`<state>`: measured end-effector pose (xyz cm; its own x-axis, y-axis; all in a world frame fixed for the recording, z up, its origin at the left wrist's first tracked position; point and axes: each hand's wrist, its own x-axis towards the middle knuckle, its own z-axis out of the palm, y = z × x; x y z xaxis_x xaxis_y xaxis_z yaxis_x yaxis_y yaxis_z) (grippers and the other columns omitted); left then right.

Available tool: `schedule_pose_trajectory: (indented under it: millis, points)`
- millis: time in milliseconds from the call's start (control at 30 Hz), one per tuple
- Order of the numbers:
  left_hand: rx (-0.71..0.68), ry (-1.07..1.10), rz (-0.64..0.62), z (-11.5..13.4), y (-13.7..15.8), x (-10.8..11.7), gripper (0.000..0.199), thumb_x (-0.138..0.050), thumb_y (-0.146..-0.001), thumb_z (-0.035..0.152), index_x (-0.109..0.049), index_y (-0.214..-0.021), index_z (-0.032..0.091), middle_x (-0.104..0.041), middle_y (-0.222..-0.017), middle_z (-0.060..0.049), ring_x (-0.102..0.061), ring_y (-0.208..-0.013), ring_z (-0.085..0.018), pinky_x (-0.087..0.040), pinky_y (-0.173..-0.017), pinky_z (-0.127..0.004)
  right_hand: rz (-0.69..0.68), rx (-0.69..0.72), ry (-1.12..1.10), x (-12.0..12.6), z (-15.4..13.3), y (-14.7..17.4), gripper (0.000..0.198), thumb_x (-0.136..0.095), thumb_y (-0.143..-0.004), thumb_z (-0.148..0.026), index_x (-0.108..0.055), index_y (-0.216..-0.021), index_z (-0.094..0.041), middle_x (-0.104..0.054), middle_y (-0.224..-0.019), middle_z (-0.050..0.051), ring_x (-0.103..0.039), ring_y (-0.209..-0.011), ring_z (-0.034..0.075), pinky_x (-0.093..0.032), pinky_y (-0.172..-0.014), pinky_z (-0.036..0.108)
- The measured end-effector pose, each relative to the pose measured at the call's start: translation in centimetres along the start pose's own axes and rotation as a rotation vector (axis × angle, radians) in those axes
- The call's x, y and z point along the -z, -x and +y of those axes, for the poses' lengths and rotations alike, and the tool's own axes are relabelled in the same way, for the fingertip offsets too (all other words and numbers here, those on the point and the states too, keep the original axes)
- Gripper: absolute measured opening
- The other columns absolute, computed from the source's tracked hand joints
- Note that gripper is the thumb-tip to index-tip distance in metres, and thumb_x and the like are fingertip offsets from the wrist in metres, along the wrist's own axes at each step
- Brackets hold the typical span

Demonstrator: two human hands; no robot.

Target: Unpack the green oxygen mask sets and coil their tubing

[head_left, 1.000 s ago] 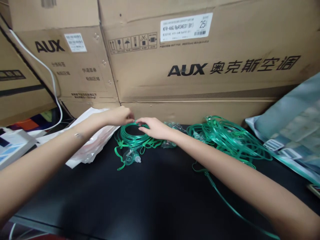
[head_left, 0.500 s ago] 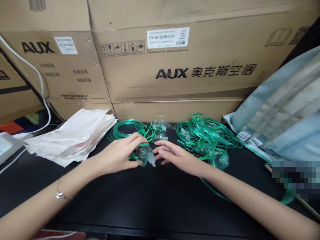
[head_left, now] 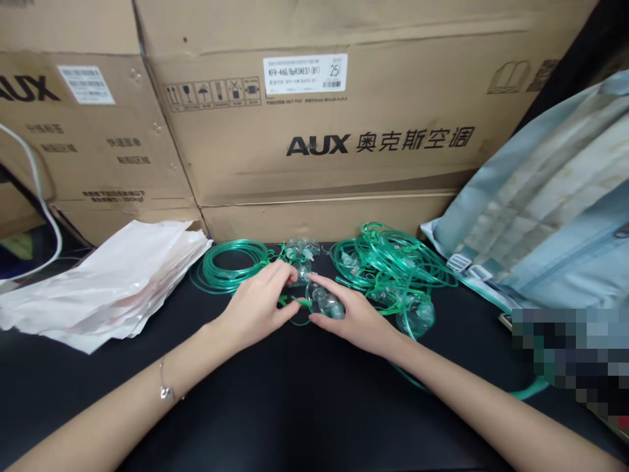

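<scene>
Right hand grips clear oxygen mask at centre, between tubing coil left and tubing tangle right. Left hand at green strap; can't tell if pinched. Risk: strap could catch on far masks, or right forearm could drag loose tubing.

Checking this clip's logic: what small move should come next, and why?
Perhaps the left hand should ease the green strap away from the clear mask while the right hand steadies it: the strap lies at the left thumb, and the right hand's fingers and thumb curve around the mask.
</scene>
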<state>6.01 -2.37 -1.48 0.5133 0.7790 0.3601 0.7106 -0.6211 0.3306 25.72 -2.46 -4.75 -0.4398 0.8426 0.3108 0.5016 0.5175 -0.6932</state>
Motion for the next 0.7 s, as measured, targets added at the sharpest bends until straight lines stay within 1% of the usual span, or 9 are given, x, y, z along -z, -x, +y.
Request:
schedule_pose_trajectory:
  millis: [67,133,200,267,367,433,567,633,700]
  points:
    - [0.069,0.055,0.025,0.3,0.9,-1.1,0.019,-0.053,-0.077,0.023,-0.047,-0.095,0.019,-0.057,-0.093,-0.005,-0.055,-0.087,-0.019,-0.045,-0.075,-0.032,0.025,-0.047,0.011,-0.2,-0.4,0.1,0.056,-0.058,-0.076,-0.03,-0.04,-0.128,-0.024,-0.052,-0.124,0.005,-0.05,-0.112,0.02,-0.039,-0.096,0.038]
    - [0.071,0.127,-0.014,0.3,1.6,-2.2,0.021,-0.051,-0.08,0.025,-0.048,-0.1,0.019,-0.058,-0.099,-0.006,-0.054,-0.093,-0.019,-0.044,-0.081,-0.032,0.034,-0.062,-0.003,-0.4,-0.7,0.3,0.052,-0.057,-0.076,-0.029,-0.041,-0.126,-0.023,-0.055,-0.119,0.004,-0.054,-0.105,0.019,-0.043,-0.091,0.035]
    - [0.022,0.163,-0.07,-0.2,1.8,-2.8,0.015,-0.045,-0.087,0.028,-0.053,-0.094,0.018,-0.06,-0.093,-0.005,-0.055,-0.089,-0.017,-0.042,-0.082,-0.031,0.024,-0.049,-0.006,-0.6,-0.8,0.4,0.049,-0.055,-0.077,-0.028,-0.04,-0.123,-0.023,-0.058,-0.111,0.004,-0.057,-0.095,0.017,-0.045,-0.084,0.032]
    - [-0.072,0.167,-0.153,-1.0,1.7,-2.7,0.024,-0.037,-0.091,0.029,-0.057,-0.083,0.018,-0.06,-0.079,-0.002,-0.054,-0.079,-0.015,-0.04,-0.077,-0.029,-0.003,-0.024,0.009,-0.8,-0.7,0.6,0.046,-0.054,-0.077,-0.028,-0.04,-0.121,-0.023,-0.06,-0.103,0.003,-0.059,-0.085,0.016,-0.046,-0.077,0.029]
    - [-0.218,0.108,-0.297,-3.0,1.6,-1.2,0.028,-0.035,-0.092,0.027,-0.058,-0.08,0.018,-0.059,-0.072,-0.001,-0.051,-0.073,-0.014,-0.037,-0.074,-0.026,-0.049,-0.018,0.047,-0.8,-0.3,0.9,0.042,-0.054,-0.077,-0.029,-0.041,-0.117,-0.024,-0.06,-0.089,0.0,-0.056,-0.072,0.014,-0.044,-0.067,0.027]
    - [-0.251,0.045,-0.362,-4.7,1.9,0.3,0.027,-0.036,-0.092,0.027,-0.058,-0.08,0.018,-0.059,-0.074,-0.001,-0.05,-0.073,-0.014,-0.036,-0.074,-0.026,-0.07,-0.038,0.064,-0.8,0.0,0.9,0.039,-0.054,-0.077,-0.029,-0.042,-0.114,-0.025,-0.058,-0.081,-0.002,-0.054,-0.067,0.013,-0.042,-0.063,0.025]
    - [-0.156,-0.057,-0.495,-7.5,3.0,2.7,0.031,-0.036,-0.092,0.031,-0.058,-0.075,0.018,-0.058,-0.07,-0.001,-0.052,-0.072,-0.013,-0.035,-0.074,-0.025,-0.048,-0.087,0.052,-0.6,0.4,0.6,0.029,-0.05,-0.08,-0.03,-0.043,-0.107,-0.024,-0.051,-0.069,-0.004,-0.048,-0.06,0.011,-0.039,-0.058,0.023]
    - [-0.112,-0.074,-0.542,-7.7,3.3,3.3,0.031,-0.038,-0.091,0.034,-0.058,-0.073,0.018,-0.058,-0.067,0.0,-0.053,-0.072,-0.013,-0.035,-0.076,-0.025,-0.038,-0.11,0.04,-0.5,0.3,0.5,0.03,-0.049,-0.08,-0.03,-0.042,-0.108,-0.022,-0.047,-0.065,-0.005,-0.045,-0.057,0.01,-0.038,-0.057,0.023]
    - [-0.107,-0.064,-0.512,-7.0,3.2,3.5,0.031,-0.038,-0.09,0.034,-0.058,-0.073,0.018,-0.059,-0.068,0.001,-0.053,-0.073,-0.013,-0.034,-0.08,-0.026,-0.058,-0.105,0.027,-0.6,0.1,0.5,0.038,-0.051,-0.08,-0.03,-0.039,-0.115,-0.022,-0.047,-0.066,-0.005,-0.045,-0.058,0.011,-0.038,-0.057,0.024]
